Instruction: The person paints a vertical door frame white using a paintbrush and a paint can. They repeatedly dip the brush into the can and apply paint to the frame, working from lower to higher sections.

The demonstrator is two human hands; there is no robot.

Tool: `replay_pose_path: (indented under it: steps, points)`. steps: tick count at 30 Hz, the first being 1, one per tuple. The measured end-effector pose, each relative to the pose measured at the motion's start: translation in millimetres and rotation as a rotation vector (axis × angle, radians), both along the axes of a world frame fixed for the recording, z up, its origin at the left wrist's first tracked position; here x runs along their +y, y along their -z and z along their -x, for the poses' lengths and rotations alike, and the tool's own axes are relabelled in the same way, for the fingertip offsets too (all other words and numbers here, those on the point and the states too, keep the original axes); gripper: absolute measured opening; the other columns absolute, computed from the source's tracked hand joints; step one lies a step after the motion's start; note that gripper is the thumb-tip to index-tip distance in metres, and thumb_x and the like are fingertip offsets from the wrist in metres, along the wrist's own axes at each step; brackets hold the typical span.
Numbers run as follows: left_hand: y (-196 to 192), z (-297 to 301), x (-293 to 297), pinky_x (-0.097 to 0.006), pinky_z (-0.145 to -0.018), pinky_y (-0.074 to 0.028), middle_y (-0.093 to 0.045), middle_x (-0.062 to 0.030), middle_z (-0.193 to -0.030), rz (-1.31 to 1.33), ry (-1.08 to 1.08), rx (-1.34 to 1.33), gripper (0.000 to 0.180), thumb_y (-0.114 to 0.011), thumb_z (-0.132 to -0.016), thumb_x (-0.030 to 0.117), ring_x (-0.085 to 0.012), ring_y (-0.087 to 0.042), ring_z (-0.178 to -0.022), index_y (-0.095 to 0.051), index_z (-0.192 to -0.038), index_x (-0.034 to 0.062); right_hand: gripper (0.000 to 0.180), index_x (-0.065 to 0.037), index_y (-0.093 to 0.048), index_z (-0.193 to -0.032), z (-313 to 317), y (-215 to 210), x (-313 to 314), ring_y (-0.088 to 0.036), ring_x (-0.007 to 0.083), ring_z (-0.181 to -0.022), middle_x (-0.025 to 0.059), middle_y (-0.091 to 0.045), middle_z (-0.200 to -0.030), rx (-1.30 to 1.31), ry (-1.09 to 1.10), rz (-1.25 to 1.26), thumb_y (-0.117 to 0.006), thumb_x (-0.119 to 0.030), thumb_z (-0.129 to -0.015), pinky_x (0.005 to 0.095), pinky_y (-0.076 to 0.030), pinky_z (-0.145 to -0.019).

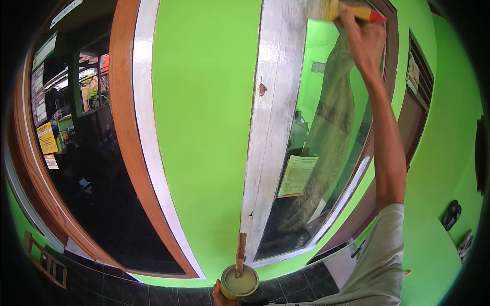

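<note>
My right hand (365, 42) is raised high and closed round a paintbrush (352, 11) with a yellow handle and a red end. The bristles lie against the upper part of a window frame (278, 76), which is streaked with thin white paint. Low down, my left hand (219, 297) grips the side of an open paint can (240, 295). Pale paint (243, 282) fills part of the can, and a flat wooden stick (240, 252) stands in it, leaning on the rim.
The window glass (334, 148) has a paper sheet (297, 176) on it and a curtain behind. Left of the bright green wall (204, 143) is a dark glass pane in a brown and white frame (124, 102). A wooden stool-like frame (45, 260) stands lower left; black sandals (451, 215) lie at right.
</note>
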State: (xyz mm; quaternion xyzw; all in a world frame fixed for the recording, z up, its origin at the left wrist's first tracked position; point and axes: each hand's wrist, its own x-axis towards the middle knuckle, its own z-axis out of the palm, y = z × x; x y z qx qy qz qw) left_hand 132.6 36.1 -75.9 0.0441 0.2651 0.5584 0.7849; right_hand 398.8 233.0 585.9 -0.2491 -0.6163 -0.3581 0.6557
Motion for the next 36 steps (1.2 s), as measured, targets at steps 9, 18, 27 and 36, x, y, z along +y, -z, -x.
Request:
replay_pose_path:
  steps: [9,18,27,36]
  points:
    - [-11,-1,-2,-0.05,-0.109,-0.051,-0.058,-0.0153,-0.145,0.083,-0.055,0.079,0.067,-0.042,-0.105,0.058,-0.0326,-0.059,-0.131,-0.049,-0.15,0.0073,0.019,0.0,-0.075,-0.1,5,-47,-3,-0.056,0.0107,-0.064,0.0021,-0.067,-0.076,-0.26,0.151,-0.044,-0.071,-0.018,-0.096,0.0299,-0.046,-0.057]
    - [-5,1,-5,-0.051,-0.11,-0.05,-0.059,-0.0148,-0.144,-0.022,-0.04,0.068,0.067,-0.043,-0.106,0.057,-0.032,-0.059,-0.131,-0.049,-0.149,0.0067,0.028,-0.005,-0.077,-0.116,5,68,-32,-0.071,0.0152,-0.08,0.0076,-0.078,-0.096,-0.488,0.143,0.231,-0.071,-0.023,-0.095,0.0297,-0.055,-0.072]
    - [6,12,-12,-0.049,-0.109,-0.052,-0.058,-0.0145,-0.145,-0.005,0.03,0.023,0.072,-0.047,-0.102,0.063,-0.0317,-0.059,-0.131,-0.048,-0.151,0.0099,0.025,-0.004,-0.074,-0.111,7,-21,-11,-0.065,0.015,-0.074,0.006,-0.073,-0.087,-0.491,0.055,0.473,-0.073,-0.02,-0.092,0.0315,-0.053,-0.066]
    - [27,5,5,-0.059,-0.108,-0.047,-0.054,-0.0152,-0.148,-0.257,0.073,-0.185,0.073,-0.052,-0.098,0.063,-0.0352,-0.054,-0.134,-0.048,-0.15,0.0117,0.024,-0.003,-0.074,-0.107,18,-90,-22,-0.068,0.021,-0.081,0.0087,-0.073,-0.095,-0.368,0.335,-0.031,-0.071,-0.023,-0.096,0.0379,-0.054,-0.074]
